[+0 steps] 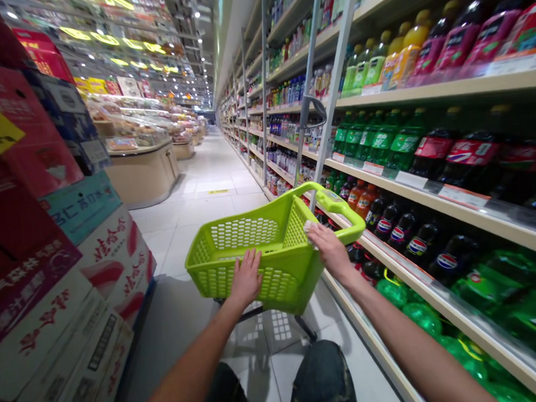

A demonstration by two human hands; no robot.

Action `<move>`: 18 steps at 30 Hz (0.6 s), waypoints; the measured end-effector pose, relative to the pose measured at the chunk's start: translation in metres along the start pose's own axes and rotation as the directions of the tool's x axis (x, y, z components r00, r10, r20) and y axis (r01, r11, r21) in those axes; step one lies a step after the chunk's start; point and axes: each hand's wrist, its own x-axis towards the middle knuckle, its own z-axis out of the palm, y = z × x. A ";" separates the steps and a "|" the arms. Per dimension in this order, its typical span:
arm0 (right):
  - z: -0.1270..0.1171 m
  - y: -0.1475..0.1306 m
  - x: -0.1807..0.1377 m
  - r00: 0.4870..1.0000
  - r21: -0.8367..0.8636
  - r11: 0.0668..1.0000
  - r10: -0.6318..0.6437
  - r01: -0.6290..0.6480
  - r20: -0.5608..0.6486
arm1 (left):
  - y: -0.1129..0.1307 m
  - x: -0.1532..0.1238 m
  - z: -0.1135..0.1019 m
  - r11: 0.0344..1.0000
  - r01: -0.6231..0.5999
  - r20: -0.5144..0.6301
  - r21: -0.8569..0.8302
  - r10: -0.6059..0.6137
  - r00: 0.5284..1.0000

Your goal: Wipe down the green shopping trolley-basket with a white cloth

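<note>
A lime-green plastic shopping basket on wheels (234,240) stands tilted in a supermarket aisle in front of me. My left hand (246,278) lies flat against its near side wall, fingers spread. My right hand (327,247) presses a small white cloth (310,227) against the basket's rim by the green handle (342,207), fingers curled over it. The basket looks empty inside. My knees in dark jeans show at the bottom.
Shelves of soda bottles (429,147) run along the right, with a metal ladder (328,80) leaning on them. Stacked cardboard cartons (69,251) fill the left. Display counters (141,167) stand further down the white tiled aisle (203,193).
</note>
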 end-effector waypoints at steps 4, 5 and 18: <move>-0.010 0.008 0.003 0.991 -0.085 0.987 0.133 -0.134 -0.014 | 0.000 -0.002 0.001 1.000 0.013 0.006 -0.011 -0.013 1.000; -0.003 -0.002 0.002 0.992 -0.082 0.989 0.125 -0.124 0.005 | 0.000 -0.002 0.000 1.000 0.017 0.013 -0.011 -0.016 1.000; 0.026 -0.042 0.028 0.976 0.196 0.964 0.147 -0.178 0.161 | 0.009 0.006 -0.009 0.931 0.021 -0.155 -0.366 -0.083 0.984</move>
